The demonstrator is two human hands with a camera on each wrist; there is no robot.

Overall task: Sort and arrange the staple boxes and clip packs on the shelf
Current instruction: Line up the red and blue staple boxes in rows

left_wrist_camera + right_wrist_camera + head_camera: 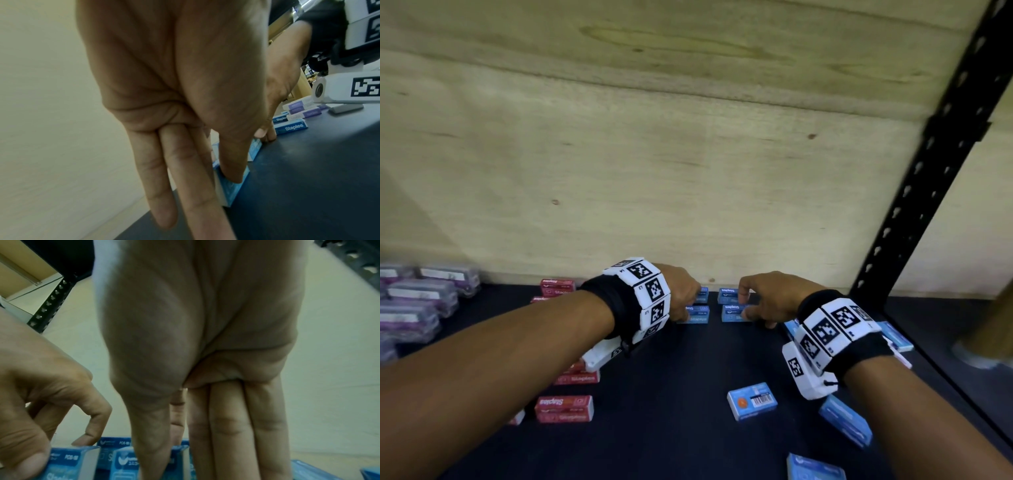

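Blue staple boxes stand in two short rows near the shelf's back wall. My left hand (pixel 690 305) pinches the near box of the left row (pixel 700 314) between thumb and fingers; the left wrist view shows the thumb pressed on this blue box (pixel 236 191). My right hand (pixel 748 305) pinches the near box of the right row (pixel 732 312), with its thumb on the front of that box (pixel 123 464). Red staple boxes (pixel 565 407) lie at the left. Purple clip packs (pixel 421 298) are stacked at the far left.
Loose blue boxes lie scattered at the front right (pixel 751 401), (pixel 846 419), (pixel 815 467). A black perforated upright (pixel 928 192) bounds the shelf on the right. The wooden back panel (pixel 654 154) stands just behind the rows. The dark shelf surface (pixel 671 394) shows between my arms.
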